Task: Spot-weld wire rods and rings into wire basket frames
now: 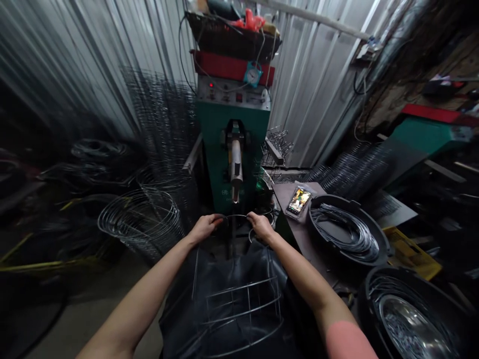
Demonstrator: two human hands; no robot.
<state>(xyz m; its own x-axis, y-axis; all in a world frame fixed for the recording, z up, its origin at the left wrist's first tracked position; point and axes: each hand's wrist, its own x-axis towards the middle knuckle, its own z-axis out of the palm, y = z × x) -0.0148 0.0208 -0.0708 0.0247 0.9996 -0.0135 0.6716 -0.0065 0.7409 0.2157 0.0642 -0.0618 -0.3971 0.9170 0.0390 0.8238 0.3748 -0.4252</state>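
1. At far left, a silver corrugated metal wall (112,50) runs behind your dim workspace; below it, a stack of thin round silver wire rings (140,219) stands near the grey floor (90,309).
2. Your left hand (204,228) is nearly closed, thumb and fingers pinching one side of a thin, curved silver wire (237,215).
3. That wire spans the gap between your hands, just below the metal tip of a tall green machine (218,164). Pale Chinese characters (225,192) on its front are partly hidden; the first looks like 佛. The markings on the teal-framed round dial (253,75) above are too small to read.
4. Your right hand (261,227) pinches the wire's other side, fingers likewise drawn together.
5. Rightward, a dull grey-brown tabletop (312,244) carries a lit phone (299,200) and a round black pan (337,232) of wire.
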